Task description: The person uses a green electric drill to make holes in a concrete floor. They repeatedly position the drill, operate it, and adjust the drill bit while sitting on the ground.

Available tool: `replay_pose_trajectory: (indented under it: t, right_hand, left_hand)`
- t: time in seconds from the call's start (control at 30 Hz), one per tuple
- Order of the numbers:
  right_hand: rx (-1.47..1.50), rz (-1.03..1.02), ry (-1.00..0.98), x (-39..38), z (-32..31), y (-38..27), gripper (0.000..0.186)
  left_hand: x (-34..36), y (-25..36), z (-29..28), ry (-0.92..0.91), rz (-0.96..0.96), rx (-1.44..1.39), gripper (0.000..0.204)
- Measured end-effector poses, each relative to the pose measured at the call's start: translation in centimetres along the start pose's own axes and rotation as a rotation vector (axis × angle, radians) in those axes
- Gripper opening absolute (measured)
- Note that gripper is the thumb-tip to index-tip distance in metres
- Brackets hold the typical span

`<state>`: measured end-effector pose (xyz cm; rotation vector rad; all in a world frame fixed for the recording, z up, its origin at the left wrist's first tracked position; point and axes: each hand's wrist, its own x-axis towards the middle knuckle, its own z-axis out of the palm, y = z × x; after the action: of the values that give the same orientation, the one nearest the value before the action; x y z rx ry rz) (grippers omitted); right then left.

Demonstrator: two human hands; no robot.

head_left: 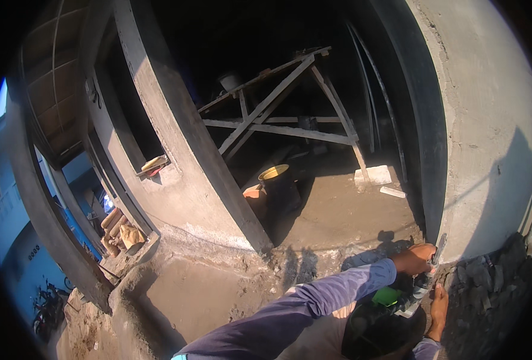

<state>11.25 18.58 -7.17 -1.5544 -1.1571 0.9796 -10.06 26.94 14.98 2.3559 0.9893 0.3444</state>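
Observation:
My left arm, in a greyish-purple sleeve, reaches across to the lower right. My left hand (415,260) is closed on a narrow grey metal tool (439,249) at the foot of the pale plastered wall. Its exact kind cannot be made out. Just below is my right hand (438,311), seen edge-on beside the tool's lower end; most of its fingers are hidden. Between my arms lies a dark rounded object (380,330), mostly in shadow. Against it shows a bright green piece (386,296) with grey parts next to it.
Broken dark rubble (485,288) lies along the wall (488,150) at right. Beyond the doorway stand a black bucket (281,192) with a yellowish rim and a wooden trestle (272,108). A concrete column (176,132) rises left of the opening. Bags (132,235) lie farther left.

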Motion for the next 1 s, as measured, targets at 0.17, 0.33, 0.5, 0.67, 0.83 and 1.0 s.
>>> replay_pose_trajectory:
  t: [0.17, 0.33, 0.5, 0.67, 0.83, 1.0]
  right_hand:
    - [-0.442, -0.049, -0.135, 1.1, -0.1, 4.9, 0.028]
    - [-0.394, -0.058, -0.273, 1.8, 0.2, 8.1, 0.026]
    - [-0.45, -0.073, -0.25, 1.6, 0.6, 7.5, 0.026]
    - [-0.441, -0.142, -0.218, 0.6, 0.2, 6.3, 0.024]
    - [-0.282, 0.018, -0.206, 2.1, -1.7, 8.3, 0.023]
    - [-0.429, -0.058, -0.144, -0.3, 0.2, 4.9, 0.021]
  left_hand:
    - [2.4, -1.3, 0.5, -0.006, 0.03, 0.034, 0.048]
    - [3.3, -1.8, 0.7, 0.048, 0.006, 0.004, 0.045]
    - [3.0, -2.7, 0.6, 0.081, -0.034, -0.013, 0.047]
    - [2.7, -1.9, -0.2, 0.069, -0.04, -0.044, 0.048]
    - [3.6, 0.3, -0.7, 0.062, -0.016, -0.045, 0.048]
    - [2.4, -1.2, -0.6, 0.069, -0.065, -0.029, 0.049]
